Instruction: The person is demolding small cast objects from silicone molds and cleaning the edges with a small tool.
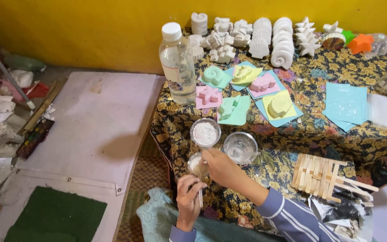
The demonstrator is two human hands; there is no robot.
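Floral tablecloth, small cup between both hands, left, right.

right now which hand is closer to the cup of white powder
Right. The right hand sits just below the cup of white powder, over a small cup. The left hand is lower, nearer the table edge, holding a thin stick.

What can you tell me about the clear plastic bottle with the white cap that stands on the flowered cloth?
The clear plastic bottle with a white screw cap stands upright near the left edge of the dark flowered tablecloth. It looks largely filled with a clear liquid, and a pale label wraps its middle. Neither hand touches it. Right of it lie pastel moulds; the pink star-shaped mould sits close to its base. In front of it stands a small clear cup of white powder, apart from it.
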